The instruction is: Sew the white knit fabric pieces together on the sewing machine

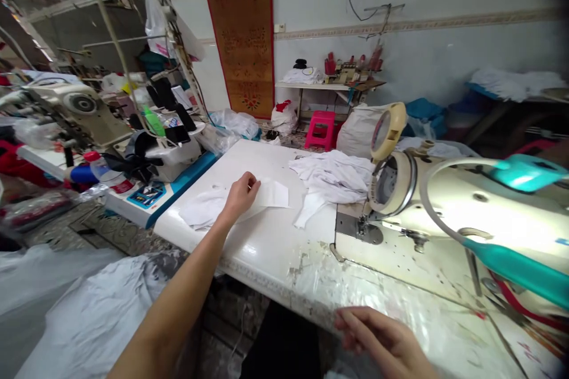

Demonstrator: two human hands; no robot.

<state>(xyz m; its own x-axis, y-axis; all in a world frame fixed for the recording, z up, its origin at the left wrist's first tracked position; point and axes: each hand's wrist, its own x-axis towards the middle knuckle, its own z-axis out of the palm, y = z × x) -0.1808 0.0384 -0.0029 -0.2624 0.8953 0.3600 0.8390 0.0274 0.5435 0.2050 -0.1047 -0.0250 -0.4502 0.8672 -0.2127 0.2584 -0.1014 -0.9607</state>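
My left hand (pixel 243 194) is over the white table (pixel 262 243), its thumb and fingers closed on a white fabric piece (pixel 274 194). More white fabric (pixel 202 209) lies flat to the left of that hand, partly covered by it. Near the front edge of the table is my right hand (pixel 377 337), its fingers loosely curled with no item visible in them. A crumpled heap of white fabric (pixel 333 176) rests between my left hand and the sewing machine (pixel 466 207). The machine's needle area (pixel 365 226) is bare of cloth.
A teal lamp (pixel 511 260) with a bent neck stands by the machine. Left of the table, a blue-edged stand (pixel 178 186) carries a small tray (pixel 146 195) and a red-capped bottle (pixel 106 173). White cloth (pixel 102 314) is piled at lower left. A pink stool (pixel 320 130) stands behind.
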